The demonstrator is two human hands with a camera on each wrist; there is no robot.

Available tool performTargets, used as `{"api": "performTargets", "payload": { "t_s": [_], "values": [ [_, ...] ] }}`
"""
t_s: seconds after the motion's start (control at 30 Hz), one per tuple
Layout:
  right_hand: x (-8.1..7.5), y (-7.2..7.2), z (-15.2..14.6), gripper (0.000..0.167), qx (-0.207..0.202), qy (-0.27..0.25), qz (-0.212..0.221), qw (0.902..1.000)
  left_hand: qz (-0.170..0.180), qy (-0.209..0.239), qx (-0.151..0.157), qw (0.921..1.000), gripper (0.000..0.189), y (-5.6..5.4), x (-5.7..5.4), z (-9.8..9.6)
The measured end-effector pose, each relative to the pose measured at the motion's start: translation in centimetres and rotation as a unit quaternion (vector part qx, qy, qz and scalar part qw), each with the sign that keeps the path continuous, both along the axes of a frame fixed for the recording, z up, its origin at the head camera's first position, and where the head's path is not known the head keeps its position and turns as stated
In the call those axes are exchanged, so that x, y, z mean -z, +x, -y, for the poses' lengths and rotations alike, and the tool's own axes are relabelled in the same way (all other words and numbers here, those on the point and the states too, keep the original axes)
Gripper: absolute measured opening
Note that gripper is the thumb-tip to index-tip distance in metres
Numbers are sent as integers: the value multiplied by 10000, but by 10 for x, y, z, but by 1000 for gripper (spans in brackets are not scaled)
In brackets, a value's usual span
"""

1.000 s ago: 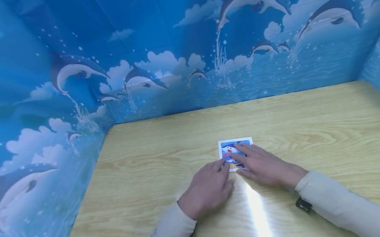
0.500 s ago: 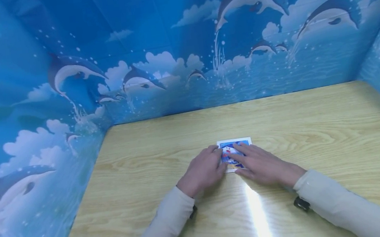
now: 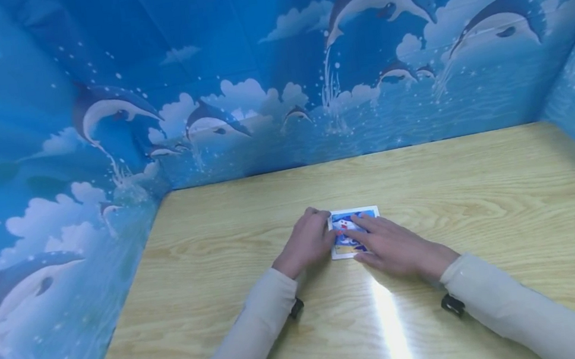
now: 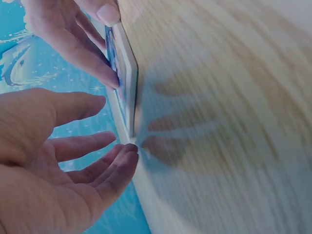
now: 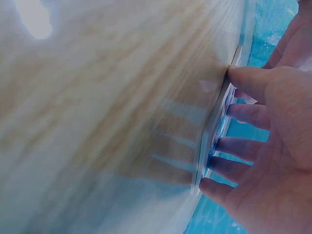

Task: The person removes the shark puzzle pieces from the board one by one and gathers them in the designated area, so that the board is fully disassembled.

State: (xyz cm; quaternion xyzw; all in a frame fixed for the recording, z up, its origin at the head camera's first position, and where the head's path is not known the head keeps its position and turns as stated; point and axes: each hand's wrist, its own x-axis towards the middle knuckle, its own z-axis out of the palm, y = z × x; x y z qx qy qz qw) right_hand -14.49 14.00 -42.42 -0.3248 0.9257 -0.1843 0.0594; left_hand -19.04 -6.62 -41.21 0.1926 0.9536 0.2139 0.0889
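A small square picture board with a white border and a blue sea-like picture lies flat on the table. My right hand rests over its right part, fingers spread and fairly straight. In the right wrist view, several fingertips touch the board, with the thumb at its near edge. Along the left edge is my left hand. The left wrist view shows the left fingers loosely bent and the thumb well apart, close to the board's corner; contact there is hard to tell. Hands cover part of the picture.
The wood-grain table reaches back to a blue dolphin-print cloth wall, which also stands at the left and right sides. A bright light reflection runs down the table in front of the hands. Dark straps sit at both wrists.
My left hand has moved forward, from the board's near left corner up along its left edge. The right hand stays on the board, which shows only a slight shift away from me.
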Motion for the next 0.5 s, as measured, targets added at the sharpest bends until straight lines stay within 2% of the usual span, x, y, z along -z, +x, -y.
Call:
{"api": "performTargets", "payload": {
  "t_s": [0.23, 0.5],
  "values": [
    [1, -4, 1, 58, -23, -21, 25, 10000, 179, 89, -291, 9994, 42, -10, 5, -2],
    [0, -7, 1, 60, -93, -7, -11, 10000, 202, 175, -517, 9983, 40, -15, 10, -5]
  ]
}}
